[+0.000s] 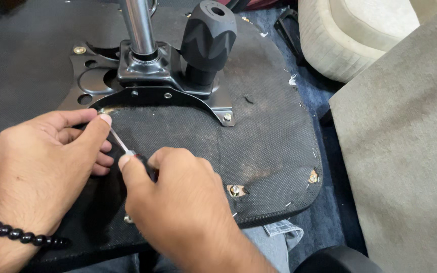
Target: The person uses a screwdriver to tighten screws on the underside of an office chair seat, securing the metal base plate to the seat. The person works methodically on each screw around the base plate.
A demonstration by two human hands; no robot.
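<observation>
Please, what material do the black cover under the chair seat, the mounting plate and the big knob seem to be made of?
The black cover looks like thin non-woven fabric: fine dotted texture, worn patches, small tears. The mounting plate seems painted or coated steel: glossy black, stamped holes, bolts. The knob appears to be matte black moulded plastic, perhaps rubbery; ribbed sides. The column looks like polished chrome metal, with bright reflections.

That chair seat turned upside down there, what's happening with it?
A person is working a screwdriver at the edge of the metal plate on the chair seat. The right hand grips its handle, and the left hand steadies the shaft near the tip. Other screws sit in place.
</observation>
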